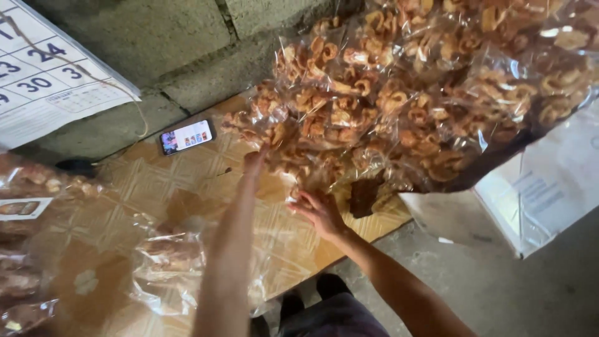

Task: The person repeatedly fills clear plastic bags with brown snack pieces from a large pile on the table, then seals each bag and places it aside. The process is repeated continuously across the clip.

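Observation:
A large heap of clear plastic bags filled with curled orange-brown fried snacks (405, 93) lies across the right half of the patterned table (156, 181). My left hand (254, 163) reaches forward, fingertips against the lower left edge of the heap. My right hand (319, 211) sits under the heap's near edge, fingers spread and touching a bag. Whether either hand actually grips a bag is hidden by the plastic.
A phone (186, 136) with a lit screen lies at the table's back by the concrete block wall. A wall calendar (43, 81) hangs at the left. More snack bags (168, 262) lie near me and at the left edge. White papers (549, 181) sit at the right.

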